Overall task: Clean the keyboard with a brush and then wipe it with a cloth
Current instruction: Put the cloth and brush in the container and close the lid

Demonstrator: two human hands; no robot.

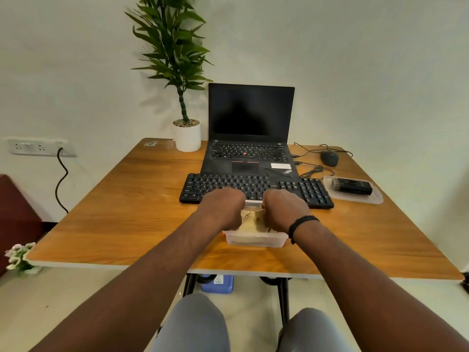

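Both hands (pixel 222 208) (pixel 285 210) curled over cloth (pixel 250 219) in clear tub (pixel 256 238), fingers hidden, grip unclear, keyboard (pixel 253 186) lettering unreadable

Office desk w/ laptop (pixel 250 128), ext. keyboard (pixel 256 188), mouse (pixel 329 158), potted plant (pixel 186 134)

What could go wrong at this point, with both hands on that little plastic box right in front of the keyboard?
1. Both hands, left hand and right hand, are at the clear box holding the tan cloth; a hard pull might jerk the box into the keyboard just behind it.
2. The box sits fairly near the table's front edge, so it could slide off.
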